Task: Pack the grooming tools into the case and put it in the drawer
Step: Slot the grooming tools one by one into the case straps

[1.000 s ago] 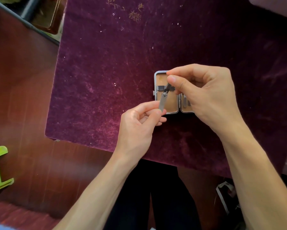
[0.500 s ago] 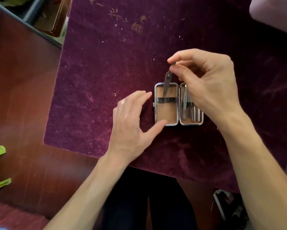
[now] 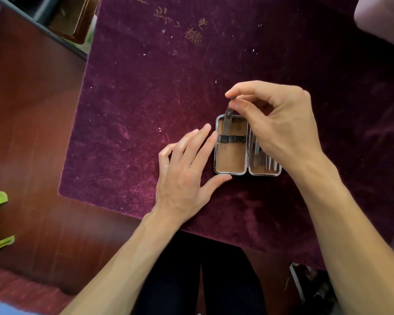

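the right hand (image 3: 280, 123) pinches a slim metal tool (image 3: 227, 121) by its top, tip aimed under the strap (image 3: 232, 139) of the case (image 3: 231, 173) just below it, while the straight-fingered left hand (image 3: 184, 169) braces the case's side, likely against sliding.

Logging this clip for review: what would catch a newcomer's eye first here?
The open case lies on the purple cloth. The right hand pinches a thin metal tool over its left half, tip at the black strap; the left hand, fingers straight, touches the case's edge.
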`<act>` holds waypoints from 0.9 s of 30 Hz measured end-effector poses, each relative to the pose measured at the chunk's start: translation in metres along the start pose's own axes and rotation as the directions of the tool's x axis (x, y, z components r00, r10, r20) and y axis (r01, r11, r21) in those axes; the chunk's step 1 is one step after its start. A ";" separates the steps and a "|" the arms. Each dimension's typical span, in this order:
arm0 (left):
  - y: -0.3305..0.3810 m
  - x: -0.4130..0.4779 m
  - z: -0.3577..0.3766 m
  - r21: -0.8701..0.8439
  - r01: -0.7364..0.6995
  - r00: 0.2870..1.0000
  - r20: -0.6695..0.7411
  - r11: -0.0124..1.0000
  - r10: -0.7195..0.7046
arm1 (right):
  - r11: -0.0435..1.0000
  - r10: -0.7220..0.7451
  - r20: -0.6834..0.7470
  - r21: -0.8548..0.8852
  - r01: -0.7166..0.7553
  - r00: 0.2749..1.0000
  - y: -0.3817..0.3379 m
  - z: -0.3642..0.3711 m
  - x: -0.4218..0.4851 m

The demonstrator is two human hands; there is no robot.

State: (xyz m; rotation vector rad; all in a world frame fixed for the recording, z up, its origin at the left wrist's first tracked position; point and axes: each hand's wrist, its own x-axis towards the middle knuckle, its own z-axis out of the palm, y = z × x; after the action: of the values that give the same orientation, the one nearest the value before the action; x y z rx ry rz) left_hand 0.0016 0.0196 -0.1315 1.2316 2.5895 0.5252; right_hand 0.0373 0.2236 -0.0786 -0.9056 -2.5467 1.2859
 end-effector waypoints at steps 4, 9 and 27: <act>-0.001 -0.001 0.004 0.028 -0.018 1.000 -0.021 0.999 0.018 | 1.000 -0.006 0.008 -0.006 0.006 1.000 0.001 -0.001 -0.001; -0.003 -0.002 0.008 0.053 -0.042 0.999 -0.027 0.998 0.043 | 1.000 -0.001 0.021 0.017 0.001 1.000 0.002 0.001 -0.001; -0.004 -0.004 0.011 0.073 -0.058 0.996 -0.063 0.996 0.063 | 1.000 0.028 0.026 -0.001 -0.028 0.999 0.006 0.009 -0.016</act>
State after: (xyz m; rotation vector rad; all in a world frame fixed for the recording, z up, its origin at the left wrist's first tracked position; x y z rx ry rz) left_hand 0.0051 0.0172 -0.1426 1.3408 2.6532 0.4969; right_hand 0.0488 0.2108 -0.0867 -0.9345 -2.5626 1.3131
